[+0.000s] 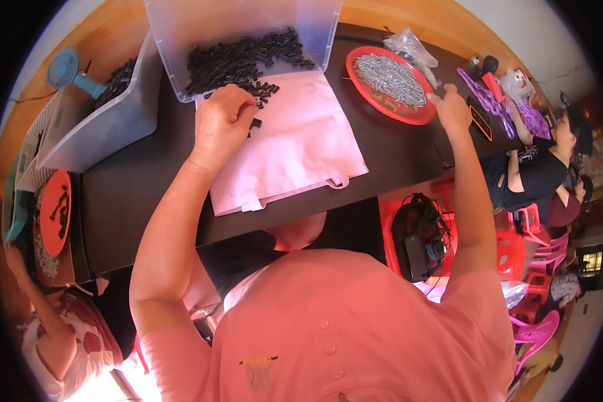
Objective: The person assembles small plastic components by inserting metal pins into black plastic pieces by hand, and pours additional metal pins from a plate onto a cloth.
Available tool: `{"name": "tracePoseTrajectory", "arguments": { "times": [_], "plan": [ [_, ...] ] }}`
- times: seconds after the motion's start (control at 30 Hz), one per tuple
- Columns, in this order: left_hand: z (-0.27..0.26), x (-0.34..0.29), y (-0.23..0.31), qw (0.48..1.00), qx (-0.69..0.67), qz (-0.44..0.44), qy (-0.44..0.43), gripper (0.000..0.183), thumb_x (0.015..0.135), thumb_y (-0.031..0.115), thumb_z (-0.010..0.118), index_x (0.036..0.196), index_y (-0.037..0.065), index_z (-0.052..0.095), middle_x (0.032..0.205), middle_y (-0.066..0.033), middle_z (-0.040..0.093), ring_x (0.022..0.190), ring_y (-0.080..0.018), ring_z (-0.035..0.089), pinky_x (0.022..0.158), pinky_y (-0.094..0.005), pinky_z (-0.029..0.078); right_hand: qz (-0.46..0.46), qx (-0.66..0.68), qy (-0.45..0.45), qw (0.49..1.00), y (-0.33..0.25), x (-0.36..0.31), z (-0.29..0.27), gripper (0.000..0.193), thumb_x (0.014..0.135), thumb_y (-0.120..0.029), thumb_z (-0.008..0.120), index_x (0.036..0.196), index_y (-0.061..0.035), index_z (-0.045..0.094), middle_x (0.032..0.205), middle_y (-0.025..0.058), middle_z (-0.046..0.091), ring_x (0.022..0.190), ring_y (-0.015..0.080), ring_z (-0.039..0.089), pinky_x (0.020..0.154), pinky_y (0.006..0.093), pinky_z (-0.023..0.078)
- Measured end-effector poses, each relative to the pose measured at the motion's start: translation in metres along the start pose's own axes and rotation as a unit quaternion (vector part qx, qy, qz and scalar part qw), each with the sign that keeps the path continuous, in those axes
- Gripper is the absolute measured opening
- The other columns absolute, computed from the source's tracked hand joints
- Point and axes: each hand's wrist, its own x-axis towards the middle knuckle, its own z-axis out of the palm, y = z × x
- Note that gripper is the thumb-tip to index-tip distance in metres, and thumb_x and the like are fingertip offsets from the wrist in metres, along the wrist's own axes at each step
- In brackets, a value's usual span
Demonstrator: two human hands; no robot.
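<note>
My left hand point(225, 119) is closed, thumb and fingertips pinched together over a pink cloth bag point(301, 134). Whatever it pinches is too small or hidden to name. Small black plastic pieces point(264, 89) spill onto the bag from a tipped clear plastic bin point(241, 20), and one black piece lies just beside the fingers. At the right, my right hand point(453, 110) is at the rim of a red plate point(417, 118), thumb and forefinger apart, with nothing visible between them. The plate holds a heap of thin silver metal pieces point(390, 79) that look like screws.
Left stands another plastic bin point(124, 120) of black parts, with a small blue fan point(63, 67). A clear bag point(412, 50) and a phone point(480, 120) lie right. People sit at both sides, one reaching by an orange plate point(49, 208). A red stool point(392, 231) holds black gear.
</note>
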Motion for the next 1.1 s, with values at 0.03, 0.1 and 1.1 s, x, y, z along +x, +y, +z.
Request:
{"name": "tracePoseTrajectory", "arguments": {
  "times": [0.03, 0.1, 1.1],
  "plan": [
    [0.001, -0.001, -0.001, 1.000, 0.013, 0.009, -0.011, 0.005, 0.074, 0.006, 0.066, 0.077, 0.004, 0.062, 0.077, -0.0091, 0.061, 0.077, -0.0298, 0.062, 0.067, -0.0396, 0.049, 0.006, 0.033, -0.020, 0.999, 0.007, 0.003, 0.010, 0.061, 0.079, -0.039, 0.070, 0.128, -0.0077, 0.052, 0.115, 0.0205, 0.064, 0.109, 0.0381, 0.061, 0.088, 0.0481, 0.049],
    [0.000, -0.004, -0.002, 1.000, 0.023, 0.019, 0.000, 0.009, 0.074, 0.004, 0.068, 0.080, 0.000, 0.062, 0.077, -0.0113, 0.059, 0.070, -0.0284, 0.060, 0.062, -0.0354, 0.047, 0.004, 0.068, -0.040, 0.997, 0.001, 0.004, 0.020, 0.063, 0.078, -0.037, 0.072, 0.129, -0.0078, 0.051, 0.116, 0.0215, 0.064, 0.111, 0.0378, 0.060, 0.088, 0.0480, 0.049],
    [0.019, -0.015, 0.002, 0.980, 0.129, 0.112, -0.105, 0.030, 0.080, 0.031, 0.066, 0.099, 0.008, 0.068, 0.105, -0.0044, 0.062, 0.107, -0.0226, 0.052, 0.083, -0.0388, 0.040, 0.163, 0.733, -0.008, 0.660, 0.018, -0.041, 0.026, 0.042, 0.064, 0.017, 0.058, 0.106, 0.0116, 0.060, 0.097, 0.0187, 0.066, 0.085, 0.0274, 0.066, 0.080, 0.0378, 0.055]
  ]
}}
